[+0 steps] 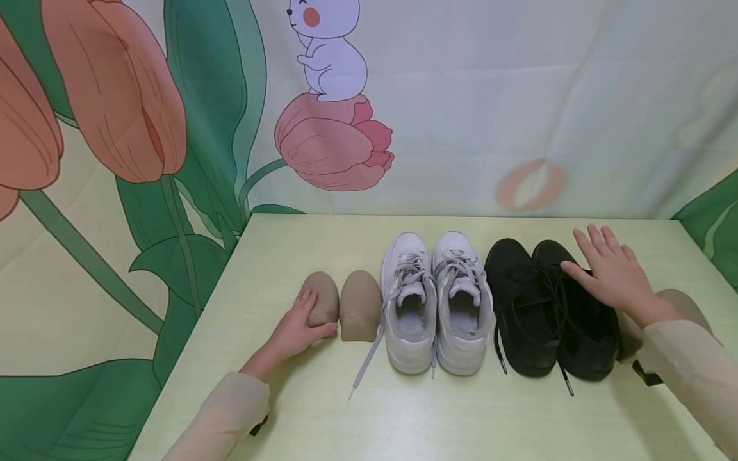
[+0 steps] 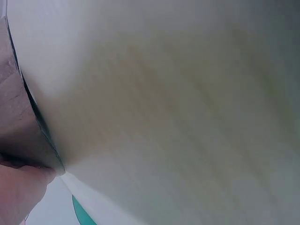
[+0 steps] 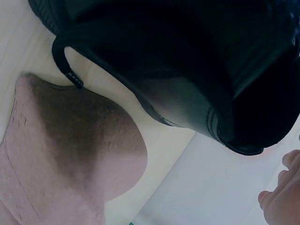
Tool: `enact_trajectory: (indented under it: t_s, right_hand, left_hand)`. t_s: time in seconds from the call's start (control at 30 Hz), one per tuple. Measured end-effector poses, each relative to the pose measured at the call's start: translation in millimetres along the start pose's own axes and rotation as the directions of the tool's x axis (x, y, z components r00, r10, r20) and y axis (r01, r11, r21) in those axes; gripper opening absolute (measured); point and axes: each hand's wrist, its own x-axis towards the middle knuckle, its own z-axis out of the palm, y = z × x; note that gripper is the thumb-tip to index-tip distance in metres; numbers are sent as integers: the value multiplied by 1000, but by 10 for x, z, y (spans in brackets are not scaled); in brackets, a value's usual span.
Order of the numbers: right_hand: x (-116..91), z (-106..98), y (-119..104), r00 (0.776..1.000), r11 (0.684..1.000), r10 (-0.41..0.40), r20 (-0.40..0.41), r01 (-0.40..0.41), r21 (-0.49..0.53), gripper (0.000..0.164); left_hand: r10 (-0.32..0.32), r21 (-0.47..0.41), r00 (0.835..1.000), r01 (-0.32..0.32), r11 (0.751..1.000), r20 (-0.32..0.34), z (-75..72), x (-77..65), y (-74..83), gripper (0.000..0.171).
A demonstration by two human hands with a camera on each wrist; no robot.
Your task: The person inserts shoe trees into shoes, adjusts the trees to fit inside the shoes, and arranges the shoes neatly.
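In the head view my left hand [image 1: 296,326] lies over the leftmost tan molded toe-shaped shoe insert [image 1: 324,298], fingers on its left side and thumb by its lower right edge. That insert shows at the left edge of the left wrist view, with a fingertip [image 2: 28,192] against its rim. A second tan insert [image 1: 360,307] stands just right of it. My right hand [image 1: 618,272], fingers extended and thumb spread, is over the right shoe of a black laced pair [image 1: 527,320]. It holds nothing; whether it touches the shoe is unclear.
A white pair of sneakers [image 1: 408,307] with loose grey laces stands between the inserts and the black shoes. More tan insert material [image 1: 686,306] lies right of the black pair, partly behind my right forearm. A printed cloth [image 1: 461,128] hangs behind the pale table [image 1: 403,422].
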Motion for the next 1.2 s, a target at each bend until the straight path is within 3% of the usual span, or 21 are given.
enact_trajectory:
  t_s: [0.67, 1.2]
  right_hand:
    - [55, -14, -161, 1000, 1000, -23, 9, 23, 2, 71]
    - [109, -41, -374, 996, 996, -88, 13, 88, -10, 70]
  left_hand:
    - [50, -8, 997, -50, 999, -65, 0, -23, 8, 83]
    - [63, 42, 998, -62, 997, -15, -151, -37, 133, 82]
